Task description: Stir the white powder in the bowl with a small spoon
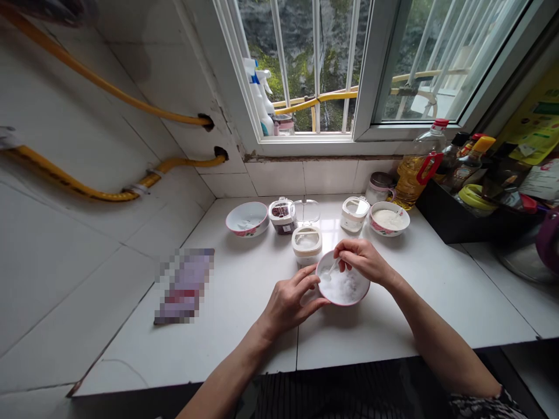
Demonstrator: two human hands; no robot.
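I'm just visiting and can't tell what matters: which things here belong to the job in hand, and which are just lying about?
In use:
bowl, held by the left hand
white granules in it
small white spoon in the right hand
likely the canister beside the bowl

Apparently just lying about:
red-capped bottle
spray bottles
pixelated purple item

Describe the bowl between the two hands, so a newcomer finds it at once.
From the barred window, go down to the white counter. Toward its front is a pink-rimmed bowl of white contents, where the right hand holds a white spoon. Unlike the back-left bowl and back-right bowl, it is steadied by the left hand.
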